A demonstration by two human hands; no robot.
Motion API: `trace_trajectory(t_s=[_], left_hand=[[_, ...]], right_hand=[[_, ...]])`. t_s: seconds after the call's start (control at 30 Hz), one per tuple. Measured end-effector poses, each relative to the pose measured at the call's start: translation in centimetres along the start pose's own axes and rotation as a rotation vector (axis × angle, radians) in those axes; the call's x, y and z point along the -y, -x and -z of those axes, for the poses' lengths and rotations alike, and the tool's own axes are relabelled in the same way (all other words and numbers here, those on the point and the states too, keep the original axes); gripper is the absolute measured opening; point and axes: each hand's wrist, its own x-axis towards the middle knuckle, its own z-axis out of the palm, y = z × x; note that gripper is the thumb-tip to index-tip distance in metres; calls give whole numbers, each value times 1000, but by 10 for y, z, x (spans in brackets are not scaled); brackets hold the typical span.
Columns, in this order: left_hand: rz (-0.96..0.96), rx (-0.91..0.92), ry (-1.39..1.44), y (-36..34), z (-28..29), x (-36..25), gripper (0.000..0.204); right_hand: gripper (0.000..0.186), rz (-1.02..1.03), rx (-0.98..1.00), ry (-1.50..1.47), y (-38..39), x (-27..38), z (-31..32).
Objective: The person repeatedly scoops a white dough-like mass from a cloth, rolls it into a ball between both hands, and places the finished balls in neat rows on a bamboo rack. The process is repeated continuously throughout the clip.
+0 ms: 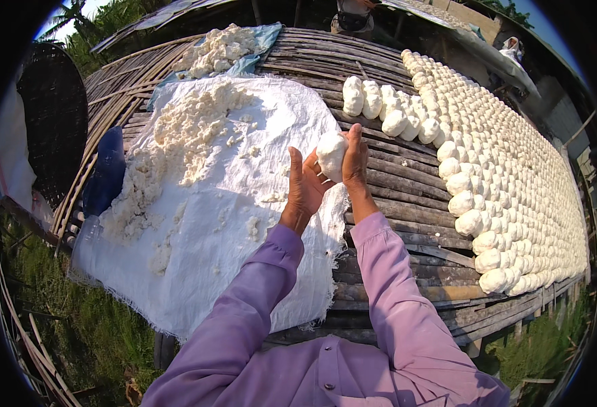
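My right hand (352, 159) grips a rounded, smoothed white lump (330, 154) at the centre. My left hand (302, 186) cups it from the left, thumb raised and fingers partly behind it. Both hands are over the right edge of a frayed white woven sheet (210, 292), on which crumbly white paste (183, 136) is spread, mostly at the upper left. Right of the sheet, several finished-looking lumps (373, 102) sit in short rows on bamboo slats (400, 197).
Densely packed rows of similar lumps (508, 176) cover the platform's right side. More paste (213, 51) lies on blue plastic at the back, and a dark blue plastic piece (102, 169) is at the left. A person (352, 17) stands beyond the platform; grass (54, 292) shows below.
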Motion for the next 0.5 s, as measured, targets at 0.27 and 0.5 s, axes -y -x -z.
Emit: trace_trajectory(t_s=[0.27,0.5], left_hand=[[-49,-199,96,-49,22,-14,100],[155,-146,70,-68,26,9,116]], right_hand=[[76,108,139,46,-10,8,4],[59,-11,43,-384,-55,-42,1]])
